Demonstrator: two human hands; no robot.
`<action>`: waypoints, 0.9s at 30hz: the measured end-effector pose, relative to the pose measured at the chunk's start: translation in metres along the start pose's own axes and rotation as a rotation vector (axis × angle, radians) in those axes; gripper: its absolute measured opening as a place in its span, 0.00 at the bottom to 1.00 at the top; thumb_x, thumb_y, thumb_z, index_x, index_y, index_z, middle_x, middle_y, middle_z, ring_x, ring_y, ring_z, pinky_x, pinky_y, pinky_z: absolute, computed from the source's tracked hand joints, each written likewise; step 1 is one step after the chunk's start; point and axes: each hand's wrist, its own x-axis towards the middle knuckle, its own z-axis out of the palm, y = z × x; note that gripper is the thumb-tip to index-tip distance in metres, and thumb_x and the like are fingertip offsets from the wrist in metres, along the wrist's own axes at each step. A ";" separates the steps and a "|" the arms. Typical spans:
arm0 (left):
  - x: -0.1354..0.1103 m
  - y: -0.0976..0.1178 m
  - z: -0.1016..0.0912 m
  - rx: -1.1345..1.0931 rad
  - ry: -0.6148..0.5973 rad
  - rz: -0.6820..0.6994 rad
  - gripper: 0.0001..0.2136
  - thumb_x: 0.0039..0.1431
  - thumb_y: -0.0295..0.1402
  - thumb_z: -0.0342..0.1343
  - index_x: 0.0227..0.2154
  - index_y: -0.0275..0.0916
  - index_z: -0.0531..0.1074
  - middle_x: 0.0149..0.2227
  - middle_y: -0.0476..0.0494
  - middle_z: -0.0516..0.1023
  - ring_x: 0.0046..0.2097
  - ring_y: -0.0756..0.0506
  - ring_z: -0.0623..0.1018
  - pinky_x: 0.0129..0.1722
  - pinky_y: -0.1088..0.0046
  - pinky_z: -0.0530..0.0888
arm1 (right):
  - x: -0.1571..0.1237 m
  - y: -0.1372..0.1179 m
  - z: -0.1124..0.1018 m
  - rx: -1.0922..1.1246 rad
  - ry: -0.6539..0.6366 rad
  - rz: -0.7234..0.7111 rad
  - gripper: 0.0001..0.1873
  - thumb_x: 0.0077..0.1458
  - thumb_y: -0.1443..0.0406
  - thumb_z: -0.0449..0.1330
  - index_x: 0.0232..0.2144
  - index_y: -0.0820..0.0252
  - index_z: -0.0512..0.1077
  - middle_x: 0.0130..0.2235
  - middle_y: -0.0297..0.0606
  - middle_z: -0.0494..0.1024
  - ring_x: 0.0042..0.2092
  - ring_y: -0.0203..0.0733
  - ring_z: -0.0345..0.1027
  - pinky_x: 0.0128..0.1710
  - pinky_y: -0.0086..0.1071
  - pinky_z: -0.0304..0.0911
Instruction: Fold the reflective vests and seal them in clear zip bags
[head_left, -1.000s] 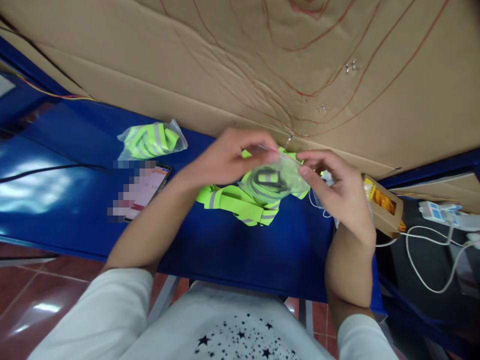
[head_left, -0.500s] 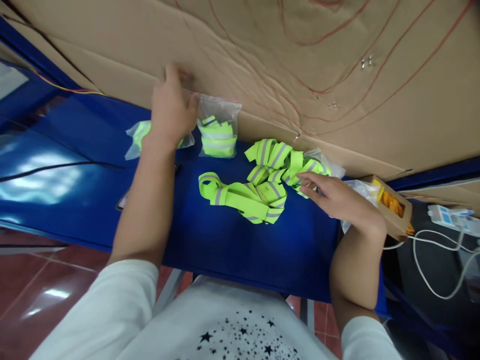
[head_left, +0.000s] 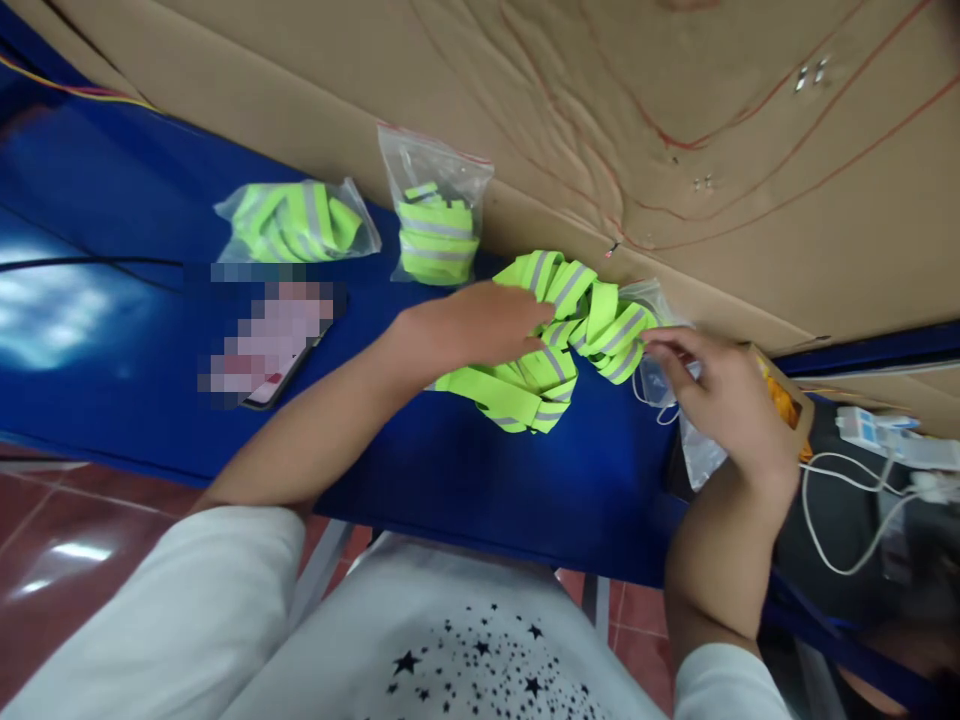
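A loose pile of neon-yellow reflective bands point(head_left: 570, 320) lies on the blue table point(head_left: 480, 480). My left hand point(head_left: 472, 325) rests on the pile's left side with its fingers curled onto a band. At the pile's right edge, my right hand point(head_left: 724, 400) pinches the stack of empty clear plastic bags point(head_left: 701, 455). A filled clear bag of bands point(head_left: 435, 230) leans upright against the cardboard sheet point(head_left: 600, 110) at the back. A second filled bag point(head_left: 296, 220) lies flat to its left.
A phone point(head_left: 270, 345) lies on the table, left of my left forearm. A small cardboard box with orange contents point(head_left: 787, 405) sits behind my right hand. White cables point(head_left: 840, 520) and a power strip point(head_left: 874, 430) are off the table's right end. A black cable point(head_left: 90, 262) crosses the far left.
My left hand set the filled bag against the cardboard at the back and came back to the loose bands. My right hand shifted right to the empty bags.
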 end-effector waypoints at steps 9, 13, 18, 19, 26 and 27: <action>-0.011 0.053 0.017 0.044 -0.111 0.198 0.12 0.73 0.36 0.53 0.49 0.35 0.75 0.46 0.34 0.81 0.48 0.37 0.82 0.46 0.62 0.74 | 0.014 0.066 0.033 -0.272 0.253 0.091 0.32 0.65 0.54 0.60 0.67 0.61 0.66 0.66 0.56 0.71 0.65 0.65 0.65 0.61 0.57 0.61; -0.019 0.058 0.022 0.092 -0.117 0.122 0.17 0.71 0.38 0.57 0.58 0.37 0.73 0.57 0.30 0.77 0.56 0.31 0.80 0.53 0.52 0.76 | 0.023 0.062 0.042 -0.232 0.243 0.114 0.17 0.67 0.59 0.56 0.51 0.59 0.78 0.53 0.51 0.82 0.56 0.60 0.73 0.57 0.53 0.63; -0.036 0.051 0.052 0.062 -0.041 0.076 0.25 0.72 0.42 0.55 0.68 0.42 0.65 0.68 0.29 0.68 0.65 0.29 0.74 0.61 0.44 0.74 | 0.011 0.044 0.028 0.202 0.511 0.077 0.12 0.66 0.56 0.60 0.42 0.55 0.78 0.44 0.42 0.84 0.46 0.48 0.78 0.50 0.42 0.72; -0.041 0.050 0.060 0.058 -0.023 0.064 0.28 0.72 0.45 0.55 0.70 0.42 0.63 0.71 0.29 0.65 0.68 0.28 0.71 0.63 0.43 0.71 | 0.007 0.039 0.024 0.280 0.550 0.085 0.12 0.66 0.55 0.60 0.42 0.56 0.77 0.42 0.40 0.83 0.43 0.46 0.78 0.47 0.41 0.73; -0.083 0.069 0.097 0.082 0.114 0.083 0.30 0.70 0.46 0.57 0.70 0.42 0.63 0.73 0.32 0.62 0.73 0.30 0.64 0.69 0.38 0.64 | -0.016 0.029 0.019 0.123 1.058 -0.134 0.07 0.64 0.65 0.62 0.44 0.49 0.74 0.44 0.41 0.81 0.50 0.53 0.78 0.54 0.53 0.71; -0.090 0.074 0.098 0.088 0.126 0.091 0.27 0.71 0.45 0.56 0.69 0.43 0.64 0.72 0.33 0.64 0.73 0.31 0.65 0.70 0.38 0.64 | -0.020 0.034 0.024 0.078 0.933 -0.175 0.08 0.64 0.66 0.61 0.44 0.47 0.74 0.46 0.41 0.81 0.52 0.55 0.78 0.56 0.55 0.69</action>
